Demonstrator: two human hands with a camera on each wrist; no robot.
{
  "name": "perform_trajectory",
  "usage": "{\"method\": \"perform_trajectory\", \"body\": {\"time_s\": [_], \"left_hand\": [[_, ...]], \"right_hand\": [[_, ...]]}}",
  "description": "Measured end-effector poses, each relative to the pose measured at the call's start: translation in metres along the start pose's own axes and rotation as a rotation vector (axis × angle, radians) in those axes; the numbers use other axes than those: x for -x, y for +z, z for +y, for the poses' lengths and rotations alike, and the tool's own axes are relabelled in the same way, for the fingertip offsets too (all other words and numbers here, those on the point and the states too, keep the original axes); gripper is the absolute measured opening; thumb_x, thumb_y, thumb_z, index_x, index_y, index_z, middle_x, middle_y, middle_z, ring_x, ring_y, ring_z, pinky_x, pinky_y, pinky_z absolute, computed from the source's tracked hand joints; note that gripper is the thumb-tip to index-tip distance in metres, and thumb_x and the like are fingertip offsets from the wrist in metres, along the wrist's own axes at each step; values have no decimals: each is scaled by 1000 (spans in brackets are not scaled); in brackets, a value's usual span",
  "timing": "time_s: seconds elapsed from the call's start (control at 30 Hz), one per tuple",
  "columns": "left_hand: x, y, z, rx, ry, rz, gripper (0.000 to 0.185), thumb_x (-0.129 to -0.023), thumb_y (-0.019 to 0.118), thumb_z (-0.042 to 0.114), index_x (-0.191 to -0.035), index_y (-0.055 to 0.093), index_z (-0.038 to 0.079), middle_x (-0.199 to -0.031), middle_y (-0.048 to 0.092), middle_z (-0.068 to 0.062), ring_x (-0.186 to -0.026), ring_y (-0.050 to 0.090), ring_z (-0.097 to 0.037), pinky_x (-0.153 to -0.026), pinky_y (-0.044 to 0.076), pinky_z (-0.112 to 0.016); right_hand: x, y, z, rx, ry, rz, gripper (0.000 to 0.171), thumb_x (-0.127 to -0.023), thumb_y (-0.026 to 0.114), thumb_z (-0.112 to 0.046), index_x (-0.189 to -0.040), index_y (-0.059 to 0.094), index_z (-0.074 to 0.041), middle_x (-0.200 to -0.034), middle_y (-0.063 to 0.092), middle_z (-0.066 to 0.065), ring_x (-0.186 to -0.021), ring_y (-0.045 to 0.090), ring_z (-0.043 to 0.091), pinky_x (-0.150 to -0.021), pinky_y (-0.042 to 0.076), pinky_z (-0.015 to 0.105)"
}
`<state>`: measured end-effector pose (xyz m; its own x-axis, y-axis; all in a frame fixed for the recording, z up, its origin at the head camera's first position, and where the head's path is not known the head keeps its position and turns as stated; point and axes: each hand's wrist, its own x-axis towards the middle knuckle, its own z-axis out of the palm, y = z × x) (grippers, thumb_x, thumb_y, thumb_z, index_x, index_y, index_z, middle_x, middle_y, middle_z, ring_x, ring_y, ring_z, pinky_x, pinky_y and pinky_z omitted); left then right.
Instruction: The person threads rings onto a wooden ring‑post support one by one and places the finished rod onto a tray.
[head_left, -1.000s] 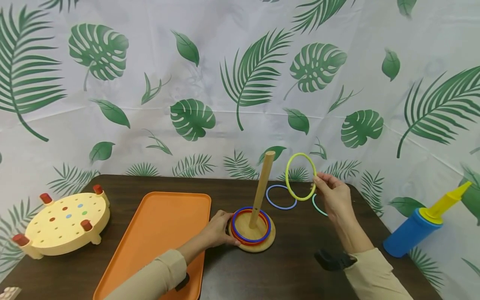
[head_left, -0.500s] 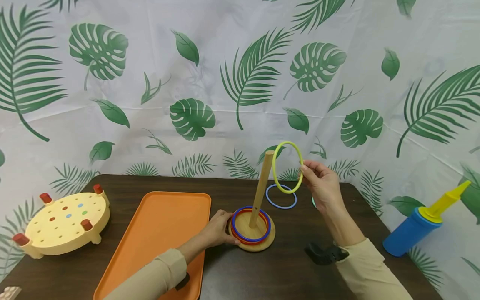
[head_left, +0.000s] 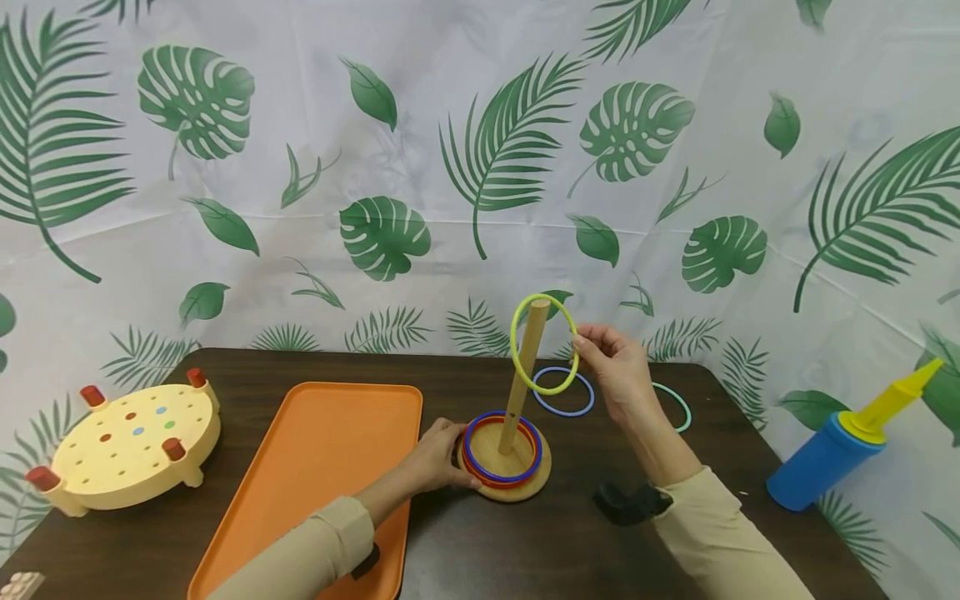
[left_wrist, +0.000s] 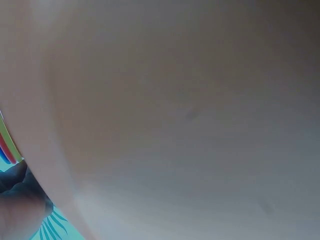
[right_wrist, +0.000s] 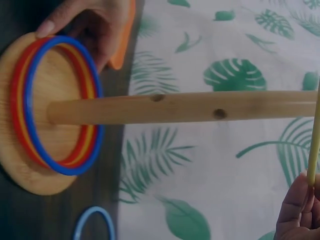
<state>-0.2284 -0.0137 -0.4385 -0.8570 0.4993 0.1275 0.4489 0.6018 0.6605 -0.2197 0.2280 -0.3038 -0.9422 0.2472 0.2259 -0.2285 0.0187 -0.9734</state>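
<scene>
With blue, red and yellow rings (head_left: 501,455) already stacked on the base (head_left: 504,479) the left hand (head_left: 438,457) steadies, the right hand (head_left: 617,367) pinches the lime ring (head_left: 543,343) around the peg's (head_left: 523,377) top, while two rings (head_left: 562,392) wait on the counter (head_left: 525,542) at one o'clock.

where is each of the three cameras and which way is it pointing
Head: on the person's head, facing forward and down at the table; both forearms show, left hand at the wooden base, right hand pinching the yellow-green ring at the peg top.
Left wrist: sits against the left hand; skin fills nearly all the picture, with a sliver of ring colours at the edge.
Right wrist: looks along the peg toward the base; right fingers show low right.
Shared: head and right wrist both show peg, base and stacked rings.
</scene>
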Motion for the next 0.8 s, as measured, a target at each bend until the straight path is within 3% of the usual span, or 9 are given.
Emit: {"method": "perform_trajectory", "body": {"time_s": [0.07,0.27,0.47,0.8], "left_hand": [[0,-1,0,-2,-7,-3,81,-63,88,25,-127,51,-9,-114,51,-17,-102,50,-29,-90,44,-44],[0,-1,1,-8,-8,-2,81,-63,88,25,-126,51,-9,-114,51,-18,-102,50,-29,-89,44,-44],[0,-2,1,-10,1,-4,80,-63,88,25,-126,52,-8,-113,51,-16,-100,50,-27,-88,45,-44],[0,-2,1,6,-2,-5,79,-63,88,24,-126,52,-7,-111,50,-15,-99,49,-26,-88,44,-44]], "right_hand": [[1,1,6,26,15,-12,5,-89,61,-3,-94,63,-3,-69,58,-8,-63,53,4,-61,48,17],[5,1,29,118,73,-39,23,-90,61,-5,-106,59,11,-70,59,-10,-64,56,3,-61,48,16],[10,1,56,221,105,-68,26,-90,60,-4,-108,59,14,-70,59,-6,-63,55,2,-61,49,18],[16,6,85,280,161,-99,22,-88,62,0,-103,61,15,-68,57,-3,-62,52,6,-58,50,24]]}}
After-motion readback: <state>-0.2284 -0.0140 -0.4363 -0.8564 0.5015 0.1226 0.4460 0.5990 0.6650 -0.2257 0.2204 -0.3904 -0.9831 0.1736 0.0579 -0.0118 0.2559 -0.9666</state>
